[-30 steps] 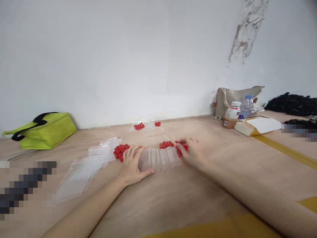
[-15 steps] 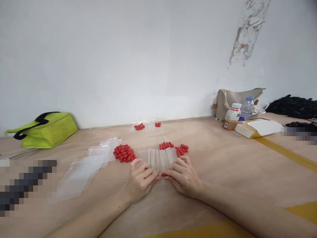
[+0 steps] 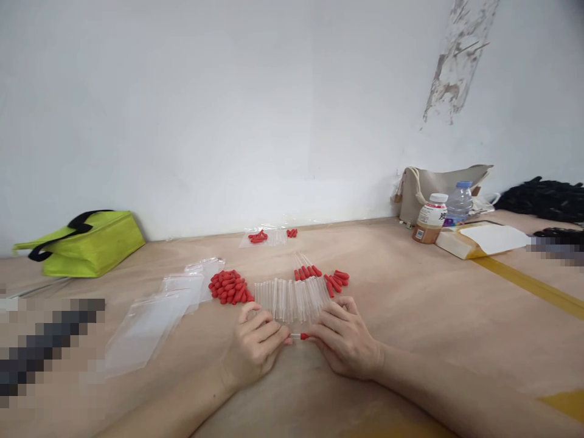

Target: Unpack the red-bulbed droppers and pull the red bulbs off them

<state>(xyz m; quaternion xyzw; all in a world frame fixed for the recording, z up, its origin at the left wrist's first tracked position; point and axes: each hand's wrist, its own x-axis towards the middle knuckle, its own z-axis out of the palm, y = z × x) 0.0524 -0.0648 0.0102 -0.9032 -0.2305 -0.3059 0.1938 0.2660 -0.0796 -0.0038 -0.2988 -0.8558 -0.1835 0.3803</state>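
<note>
My left hand (image 3: 259, 342) is closed around a thin clear dropper tube (image 3: 295, 335), whose end shows between my hands. In my right hand (image 3: 347, 340) a red rubber bulb (image 3: 304, 336) is pinched, and it meets the tube's end. Just beyond my fingers lies a row of clear tubes (image 3: 287, 298). A heap of loose red bulbs (image 3: 228, 287) sits at its left, and a few more bulbs (image 3: 337, 280) lie at its right. Behind the row, several droppers with red bulbs (image 3: 308, 272) lie side by side.
Clear zip bags (image 3: 146, 328) overlap on the left, near a lime-green bag (image 3: 93, 243). By the wall lies a clear bag with red bulbs and tubes (image 3: 276, 237). Two bottles (image 3: 431, 218), a box (image 3: 460, 243) and a beige bag (image 3: 413, 198) stand at the right.
My hands have moved slightly nearer to me and a little apart. More of the tube now shows between them, with the bulb at my right fingertips.
</note>
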